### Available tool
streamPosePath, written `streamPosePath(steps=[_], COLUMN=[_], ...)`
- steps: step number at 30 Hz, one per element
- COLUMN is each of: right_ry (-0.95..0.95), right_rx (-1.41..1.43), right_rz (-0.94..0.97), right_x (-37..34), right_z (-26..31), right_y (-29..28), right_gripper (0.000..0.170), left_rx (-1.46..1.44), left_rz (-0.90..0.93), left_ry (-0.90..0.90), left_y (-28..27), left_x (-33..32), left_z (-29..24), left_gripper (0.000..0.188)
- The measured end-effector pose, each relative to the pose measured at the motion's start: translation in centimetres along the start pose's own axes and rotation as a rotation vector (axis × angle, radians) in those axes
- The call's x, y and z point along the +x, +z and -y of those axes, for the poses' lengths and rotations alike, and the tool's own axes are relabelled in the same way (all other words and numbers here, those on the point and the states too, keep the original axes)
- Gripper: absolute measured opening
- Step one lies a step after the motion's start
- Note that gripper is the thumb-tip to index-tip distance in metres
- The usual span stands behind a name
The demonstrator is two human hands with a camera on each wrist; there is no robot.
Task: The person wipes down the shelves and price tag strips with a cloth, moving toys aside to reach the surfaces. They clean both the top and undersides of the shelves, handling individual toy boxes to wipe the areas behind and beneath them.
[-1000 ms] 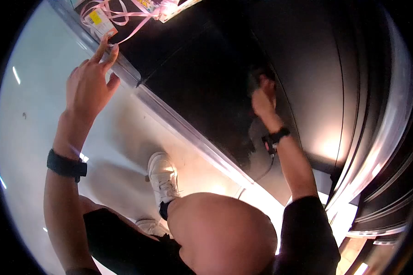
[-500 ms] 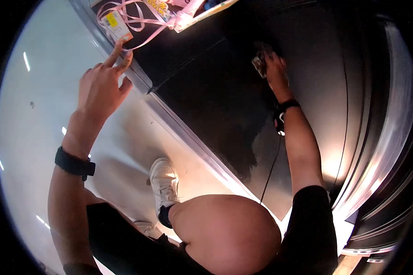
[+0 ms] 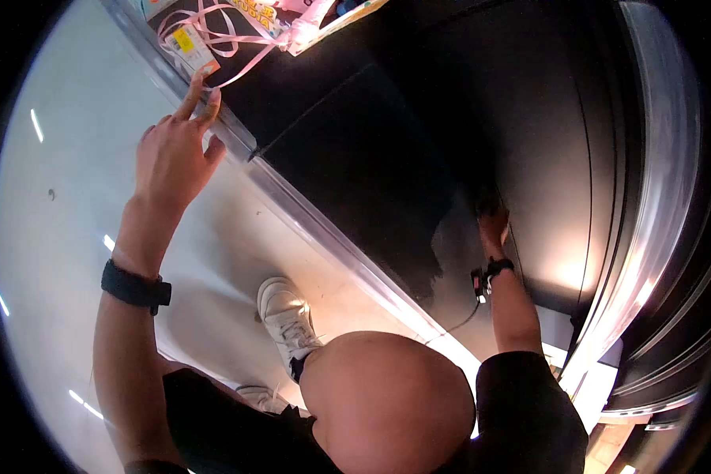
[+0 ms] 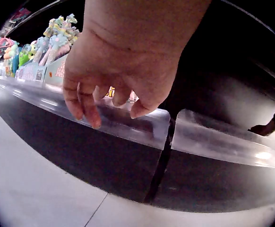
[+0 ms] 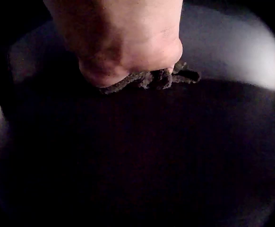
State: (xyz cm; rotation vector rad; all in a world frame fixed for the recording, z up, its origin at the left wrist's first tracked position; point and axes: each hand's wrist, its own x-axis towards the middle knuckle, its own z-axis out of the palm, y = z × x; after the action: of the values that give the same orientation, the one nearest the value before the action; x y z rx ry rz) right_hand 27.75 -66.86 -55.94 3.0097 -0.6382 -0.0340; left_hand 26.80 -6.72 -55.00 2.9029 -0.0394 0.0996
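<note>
My right hand (image 3: 494,225) is on the dark shelf (image 3: 347,150); in the right wrist view it holds a bunched dark cloth (image 5: 151,80) against the black surface, the fingertips hidden behind the palm. My left hand (image 3: 174,154) rests at the shelf's clear front edge strip (image 3: 292,201), its fingers lightly bent and spread. Its index fingertip lies by a price tag (image 3: 189,49) with a yellow label, beside pink ribbon (image 3: 249,69). In the left wrist view the left hand (image 4: 123,71) hangs over the clear strip (image 4: 222,137) and grips nothing that shows.
Boxed goods with pink wrapping (image 3: 304,31) stand at the shelf's far left. Pastel toys (image 4: 57,42) stand in boxes along it. A curved clear edge (image 3: 648,197) bounds the right side. Below are a pale floor (image 3: 71,237), a bent knee (image 3: 387,395) and a white shoe (image 3: 286,316).
My right hand with the cloth has moved up the shelf and then back toward the body. The left hand has stayed by the tag while the head view shifted slightly.
</note>
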Motion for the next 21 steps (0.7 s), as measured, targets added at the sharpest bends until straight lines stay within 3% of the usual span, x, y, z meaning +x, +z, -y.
streamPosePath(steps=[1, 3, 4, 6, 9, 12, 14, 17, 19, 21], right_ry=[-0.041, -0.339, -0.451, -0.747, -0.879, -0.981, -1.14, -0.982, -0.941, -0.805], right_rx=[0.182, 0.421, 0.552, 0.207, 0.247, 0.093, 0.035, -0.127, -0.069, -0.184], right_rz=[0.13, -0.112, -0.107, -0.131, -0.152, -0.107, -0.274, -0.253, -0.25, -0.205], right_x=[0.3, 0.1, -0.5, 3.4, 4.7, 6.1, 7.2, 9.8, 10.2, 10.0], right_z=[3.1, 10.8, 15.8, 19.9, 24.0, 25.9, 26.4, 27.3, 24.9, 21.6], right_y=[-1.1, -0.7, -2.4, -2.3, -2.6, -2.8, -2.2, -1.8, -1.1, -1.2], right_gripper=[0.047, 0.04, 0.032, 0.03, 0.034, 0.039, 0.041, 0.043, 0.042, 0.039], left_rx=[0.0, -0.005, -0.004, -0.053, -0.004, 0.004, -0.005, 0.01, 0.016, 0.069], left_rz=[0.007, -0.004, -0.001, 0.025, -0.015, 0.017, 0.015, 0.03, 0.037, 0.013], left_ry=[0.003, 0.006, 0.009, 0.025, 0.026, -0.02, -0.037, -0.051, -0.029, -0.015], left_y=[0.1, 0.0, 0.2, 0.3, -0.4, -0.7, -0.8, -0.4, 0.2, 0.9], left_x=[-0.2, 0.0, 0.1, 0.1, 0.0, -0.3, -0.1, 0.2, -0.2, -0.2], left_z=[0.0, -0.1, 0.0, 0.3, -0.1, -0.5, -0.8, -1.0, -0.8, -0.4], left_gripper=[0.052, 0.053, 0.053, 0.057, 0.051, 0.051, 0.051, 0.052, 0.052, 0.051])
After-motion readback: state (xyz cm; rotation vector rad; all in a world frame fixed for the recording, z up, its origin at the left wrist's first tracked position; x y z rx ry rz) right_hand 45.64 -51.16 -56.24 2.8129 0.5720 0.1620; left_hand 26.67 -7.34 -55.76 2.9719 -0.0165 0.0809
